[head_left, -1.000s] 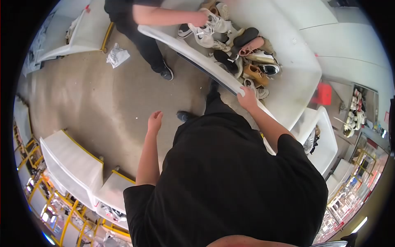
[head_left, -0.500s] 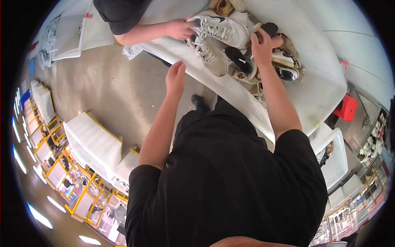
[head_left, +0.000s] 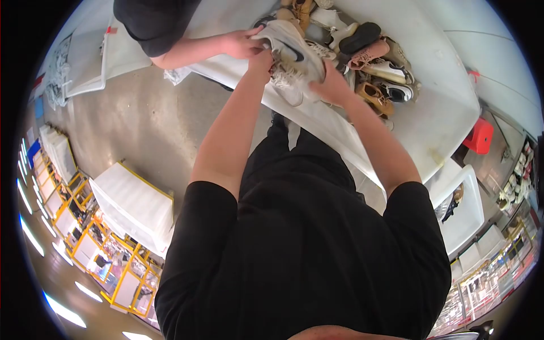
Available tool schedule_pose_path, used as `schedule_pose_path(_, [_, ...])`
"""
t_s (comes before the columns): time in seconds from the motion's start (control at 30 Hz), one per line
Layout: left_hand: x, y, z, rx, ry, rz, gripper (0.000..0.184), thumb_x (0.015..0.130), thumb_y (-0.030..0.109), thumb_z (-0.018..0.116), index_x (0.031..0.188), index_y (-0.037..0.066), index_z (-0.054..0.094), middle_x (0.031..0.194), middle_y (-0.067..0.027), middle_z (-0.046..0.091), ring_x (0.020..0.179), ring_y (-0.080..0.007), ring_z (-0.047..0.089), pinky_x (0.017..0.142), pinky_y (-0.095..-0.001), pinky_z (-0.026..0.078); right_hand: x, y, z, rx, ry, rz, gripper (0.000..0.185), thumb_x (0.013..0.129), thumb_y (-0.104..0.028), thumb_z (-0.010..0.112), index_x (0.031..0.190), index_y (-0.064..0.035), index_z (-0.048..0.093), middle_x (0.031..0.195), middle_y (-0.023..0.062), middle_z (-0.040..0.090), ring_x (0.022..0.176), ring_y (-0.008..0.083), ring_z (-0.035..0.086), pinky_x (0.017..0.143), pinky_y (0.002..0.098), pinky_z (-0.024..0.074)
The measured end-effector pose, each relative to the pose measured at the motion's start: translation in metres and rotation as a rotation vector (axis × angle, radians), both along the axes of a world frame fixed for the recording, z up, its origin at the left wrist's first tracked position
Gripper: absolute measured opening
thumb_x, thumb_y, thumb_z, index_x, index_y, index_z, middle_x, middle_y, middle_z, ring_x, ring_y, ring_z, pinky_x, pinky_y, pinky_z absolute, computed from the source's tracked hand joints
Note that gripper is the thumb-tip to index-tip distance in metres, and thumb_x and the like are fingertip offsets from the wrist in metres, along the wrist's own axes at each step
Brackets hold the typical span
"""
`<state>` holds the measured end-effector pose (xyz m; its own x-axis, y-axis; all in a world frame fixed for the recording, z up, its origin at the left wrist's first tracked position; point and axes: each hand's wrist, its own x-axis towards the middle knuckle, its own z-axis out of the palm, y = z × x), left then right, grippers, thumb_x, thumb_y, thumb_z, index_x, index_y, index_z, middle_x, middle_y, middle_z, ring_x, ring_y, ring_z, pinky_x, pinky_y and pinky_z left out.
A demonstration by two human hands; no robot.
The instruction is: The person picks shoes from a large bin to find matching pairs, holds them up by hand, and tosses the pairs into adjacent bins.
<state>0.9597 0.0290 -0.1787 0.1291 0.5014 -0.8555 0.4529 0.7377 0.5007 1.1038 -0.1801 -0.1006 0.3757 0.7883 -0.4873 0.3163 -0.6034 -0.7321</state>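
Observation:
A white sneaker with a dark swoosh (head_left: 297, 54) is held above the edge of a large white bin (head_left: 447, 122). A second pale, laced sneaker (head_left: 290, 93) hangs against it, partly blurred. My left hand (head_left: 262, 61) is closed at the heel and collar end of the pair. At the toe end, my right hand (head_left: 333, 86) has its fingers around the swoosh sneaker. Another person's hand (head_left: 241, 44) also grips the heel end, touching or very near my left hand.
Several shoes lie in the bin, among them a dark-soled shoe (head_left: 362, 37), a pink shoe (head_left: 371, 54) and a tan shoe (head_left: 375, 99). A red box (head_left: 479, 136) and a smaller white bin (head_left: 462, 218) stand to the right. A white covered cart (head_left: 133, 204) is at left.
My left hand has risen from beside the bin to the sneakers. My right hand has left the shoes in the bin and moved left to the sneaker's toe. The pair has tilted.

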Motion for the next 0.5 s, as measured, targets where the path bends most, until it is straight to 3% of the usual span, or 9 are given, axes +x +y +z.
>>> schedule_pose_path(0.1, [-0.015,-0.016,0.019,0.153,-0.154,-0.014,0.034,0.1,0.03,0.062,0.13,0.014,0.067,0.102,0.0014,0.071,0.095,-0.0124,0.066,0.075,-0.033,0.052,-0.033,-0.028,-0.003,0.149,0.262,-0.113,0.067,0.094,-0.036,0.07,0.145,0.0019,0.049,0.13,0.0178,0.066,0.124,0.0263,0.062,0.109,0.0351,0.0454])
schedule_pose_path(0.17, [-0.023,-0.027,0.057,0.177,-0.301,-0.041,0.043,0.096,0.026,0.065,0.135,0.008,0.067,0.113,-0.0024,0.072,0.088,-0.0154,0.065,0.066,-0.033,0.049,-0.03,-0.051,-0.004,0.115,0.361,-0.178,0.051,0.106,-0.037,0.056,0.14,0.0009,0.053,0.127,0.0124,0.067,0.12,0.0203,0.062,0.105,0.0334,0.0466])
schedule_pose_path(0.2, [-0.029,-0.033,0.081,0.206,-0.261,-0.259,0.037,0.095,0.024,0.066,0.128,0.008,0.071,0.114,-0.0039,0.073,0.095,-0.015,0.065,0.07,-0.032,0.05,-0.035,-0.066,0.003,0.261,0.475,-0.428,0.04,0.107,-0.032,0.058,0.131,0.0003,0.06,0.118,0.0113,0.07,0.112,0.0176,0.063,0.096,0.0328,0.0501])
schedule_pose_path(0.23, [-0.035,-0.036,0.089,0.238,-0.22,-0.474,0.032,0.094,0.022,0.067,0.121,0.007,0.075,0.116,-0.0054,0.074,0.102,-0.0146,0.065,0.074,-0.031,0.051,-0.034,-0.077,0.01,0.262,0.459,-0.443,0.04,0.107,-0.032,0.058,0.131,0.0003,0.06,0.118,0.0113,0.07,0.112,0.0176,0.063,0.096,0.0328,0.0501])
schedule_pose_path(0.27, [-0.043,-0.041,0.093,0.399,-0.244,-0.68,0.023,0.084,0.014,0.07,0.105,0.009,0.08,0.111,-0.0042,0.075,0.107,-0.0177,0.064,0.083,-0.0335,0.051,-0.033,-0.089,0.017,0.347,0.487,-0.589,0.044,0.109,-0.035,0.051,0.137,-0.0009,0.057,0.123,0.0112,0.068,0.115,0.0191,0.063,0.099,0.0342,0.0489])
schedule_pose_path(0.3, [-0.049,-0.046,0.101,0.393,-0.256,-0.69,0.023,0.084,0.014,0.07,0.105,0.009,0.08,0.111,-0.0042,0.075,0.107,-0.0177,0.064,0.083,-0.0335,0.051,-0.037,-0.096,0.026,0.433,0.514,-0.733,0.049,0.111,-0.039,0.044,0.143,-0.0022,0.053,0.128,0.0111,0.066,0.117,0.0207,0.062,0.102,0.0356,0.0476])
schedule_pose_path(0.37, [-0.06,-0.059,0.129,1.316,-0.388,-1.199,0.026,0.075,0.01,0.071,0.1,0.011,0.08,0.105,-0.0019,0.074,0.103,-0.0224,0.063,0.091,-0.0385,0.049,-0.051,-0.098,0.059,0.463,0.447,-0.738,0.05,0.111,-0.038,0.046,0.146,-0.0017,0.05,0.131,0.0121,0.065,0.119,0.0216,0.062,0.103,0.0364,0.0473])
schedule_pose_path(0.43, [-0.08,-0.069,0.134,1.352,-0.438,-1.273,0.026,0.071,0.009,0.07,0.094,0.015,0.08,0.104,0.0029,0.071,0.106,-0.0255,0.06,0.097,-0.0412,0.046,-0.074,-0.1,0.065,0.484,0.389,-0.745,0.052,0.11,-0.037,0.047,0.149,-0.0011,0.047,0.135,0.013,0.064,0.121,0.0225,0.061,0.104,0.0372,0.0471])
schedule_pose_path(0.5, [-0.099,-0.067,0.118,1.465,-0.614,-1.521,0.024,0.073,0.006,0.069,0.092,0.016,0.079,0.11,0.0065,0.069,0.111,-0.0221,0.059,0.097,-0.0402,0.045,-0.1,-0.092,0.045,0.237,0.352,-0.522,0.067,0.102,-0.041,0.063,0.15,0.0029,0.044,0.133,0.0148,0.062,0.111,0.0218,0.064,0.096,0.0328,0.0506])
